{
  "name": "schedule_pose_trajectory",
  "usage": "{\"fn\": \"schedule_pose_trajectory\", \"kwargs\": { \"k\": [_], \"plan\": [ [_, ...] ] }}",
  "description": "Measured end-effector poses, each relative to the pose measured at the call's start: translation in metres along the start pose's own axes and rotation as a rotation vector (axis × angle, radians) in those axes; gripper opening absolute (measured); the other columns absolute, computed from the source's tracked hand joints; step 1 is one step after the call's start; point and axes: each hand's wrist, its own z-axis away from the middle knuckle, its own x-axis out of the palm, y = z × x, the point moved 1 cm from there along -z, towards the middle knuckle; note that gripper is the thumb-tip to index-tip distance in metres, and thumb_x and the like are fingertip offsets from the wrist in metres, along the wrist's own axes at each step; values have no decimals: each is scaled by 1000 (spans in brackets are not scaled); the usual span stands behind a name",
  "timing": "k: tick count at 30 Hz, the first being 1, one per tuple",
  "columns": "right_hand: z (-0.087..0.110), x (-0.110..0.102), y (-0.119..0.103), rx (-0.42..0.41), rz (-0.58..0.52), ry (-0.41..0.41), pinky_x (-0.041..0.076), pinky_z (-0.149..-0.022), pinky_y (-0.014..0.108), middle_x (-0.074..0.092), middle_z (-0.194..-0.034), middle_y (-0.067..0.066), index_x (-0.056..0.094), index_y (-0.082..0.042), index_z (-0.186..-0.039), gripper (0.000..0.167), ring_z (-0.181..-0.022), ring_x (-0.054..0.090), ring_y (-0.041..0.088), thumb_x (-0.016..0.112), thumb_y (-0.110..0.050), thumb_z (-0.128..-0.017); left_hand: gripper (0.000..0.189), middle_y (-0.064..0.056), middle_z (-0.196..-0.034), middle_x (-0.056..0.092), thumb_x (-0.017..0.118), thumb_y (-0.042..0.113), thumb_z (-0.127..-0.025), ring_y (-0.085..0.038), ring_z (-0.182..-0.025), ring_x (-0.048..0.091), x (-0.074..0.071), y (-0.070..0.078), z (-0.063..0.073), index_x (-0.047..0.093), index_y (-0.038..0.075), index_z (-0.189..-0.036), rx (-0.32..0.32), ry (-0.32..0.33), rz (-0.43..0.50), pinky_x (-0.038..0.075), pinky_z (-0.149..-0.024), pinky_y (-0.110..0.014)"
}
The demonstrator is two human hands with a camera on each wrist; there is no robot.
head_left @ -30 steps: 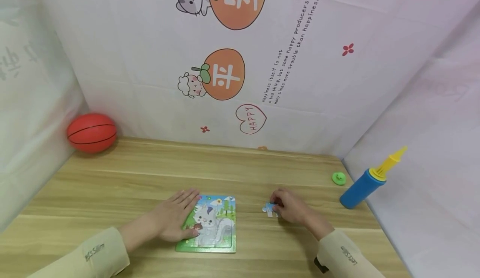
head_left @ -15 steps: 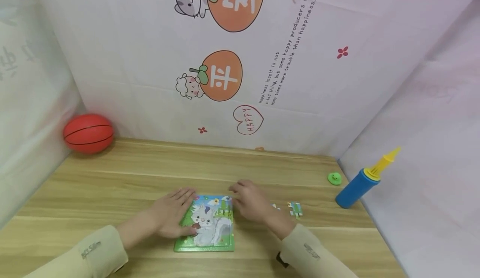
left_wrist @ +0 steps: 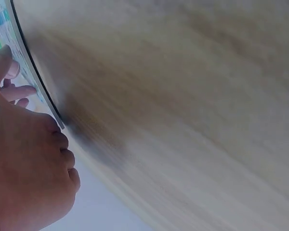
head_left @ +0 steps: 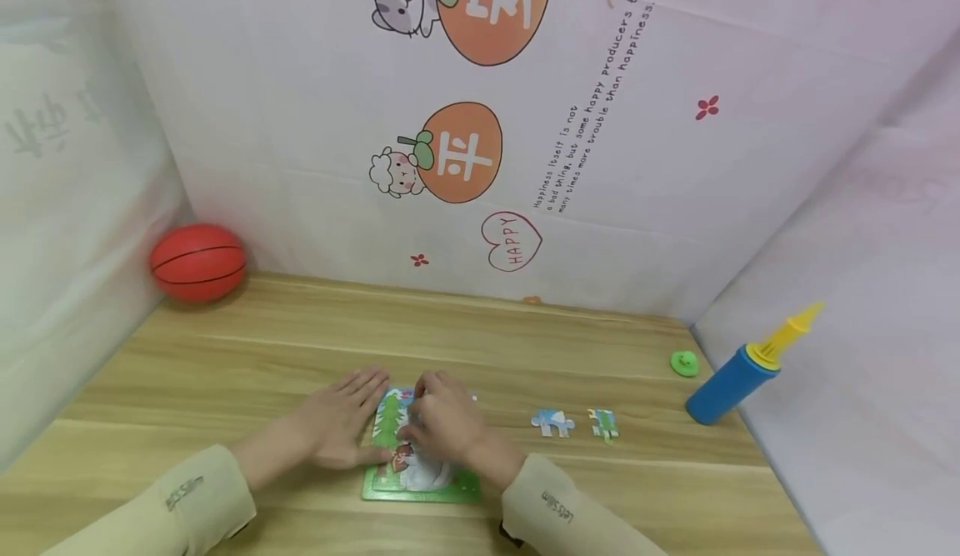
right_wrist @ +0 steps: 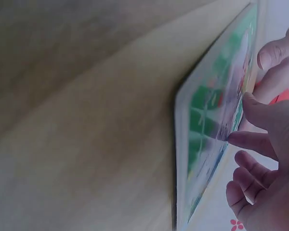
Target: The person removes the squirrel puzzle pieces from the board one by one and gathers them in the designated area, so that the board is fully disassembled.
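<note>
The wooden jigsaw puzzle (head_left: 420, 493), a grey squirrel scene in a green frame, lies flat on the table. My left hand (head_left: 341, 418) rests on its left side in the head view, fingers straight and thumb stretched over the picture. Above the puzzle's upper middle is my right hand (head_left: 450, 418), covering much of the squirrel. The right wrist view shows this right hand (right_wrist: 274, 144) with thumb and index finger spread, their tips at the puzzle surface (right_wrist: 207, 120), and the other fingers loosely bent. Part of the puzzle (left_wrist: 26, 53) shows beyond the left hand (left_wrist: 33, 159).
To the right of the puzzle lie two loose jigsaw pieces, a blue one (head_left: 552, 423) and a green one (head_left: 604, 425). A blue and yellow hand pump (head_left: 738, 377) and a small green duck toy (head_left: 684, 363) stand at the right edge. A red ball (head_left: 198, 262) sits back left.
My right hand has left the loose pieces, crossed to the puzzle's right edge and moved further left over the picture. My left hand has stayed on the puzzle, shifting slightly left on it.
</note>
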Motion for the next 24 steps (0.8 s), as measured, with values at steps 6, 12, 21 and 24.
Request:
{"fn": "schedule_pose_trajectory", "kwargs": {
  "k": [6,12,21,24],
  "plan": [
    [0,4,-4,-17,27,17,52,-89,19,70,-106,-5,85,-17,-92,28,-96,59,8,80,-45,-87,112,-21,-173,23,42,83,-92,-37,-163,22,4,1,-3,29,-4,-161,-8,1,1,22,-135,-50],
    [-1,6,-7,37,-27,35,55,-88,19,72,-106,-4,83,-15,-94,27,-96,62,9,84,-41,-85,113,-21,-173,22,42,84,-92,-37,-163,22,8,1,-4,28,-5,-161,-13,7,-2,22,-135,-50],
    [-6,7,-5,127,-142,6,57,-88,22,70,-111,-1,79,-13,-97,26,-99,61,12,86,-35,-85,113,-22,-172,23,45,82,-91,-37,-162,23,6,2,-3,30,-6,-160,-16,6,-3,22,-135,-50],
    [-7,8,-5,150,-169,-8,57,-94,26,67,-120,2,78,-14,-96,25,-108,59,15,86,-35,-85,113,-22,-172,23,44,83,-91,-37,-162,23,6,2,-4,30,-6,-160,-18,3,-7,22,-135,-50]
  ]
}}
